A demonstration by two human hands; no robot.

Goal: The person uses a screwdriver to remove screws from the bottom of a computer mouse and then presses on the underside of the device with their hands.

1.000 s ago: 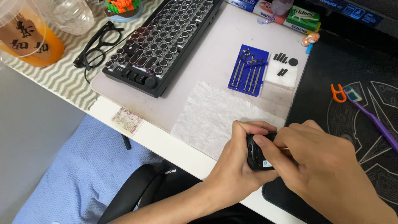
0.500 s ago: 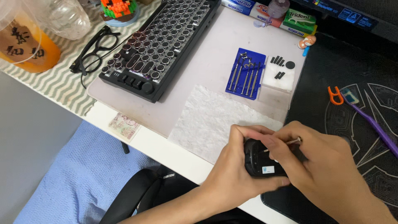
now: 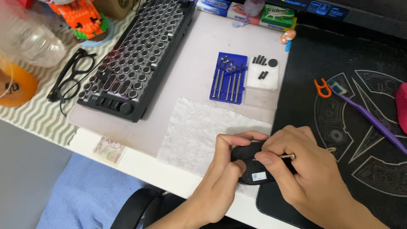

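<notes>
My left hand (image 3: 222,174) grips a small black device (image 3: 250,167), likely a computer mouse turned underside up, with a white label on it. It rests at the near desk edge, between a white paper sheet (image 3: 199,133) and a black patterned mat (image 3: 352,127). My right hand (image 3: 305,169) pinches a thin metal screwdriver (image 3: 286,156), whose tip lies against the device. A blue tray of small screwdrivers (image 3: 229,77) lies further back.
A black round-key keyboard (image 3: 135,55) lies at the left, with black glasses (image 3: 70,80) beside it. A white block with small black parts (image 3: 263,73) sits next to the blue tray. An orange clip (image 3: 322,87) and purple tool (image 3: 369,118) lie on the mat.
Both hands and the black device stay at the near desk edge. The right fingers shifted slightly on the screwdriver. The camera view moved a little closer and to the right.
</notes>
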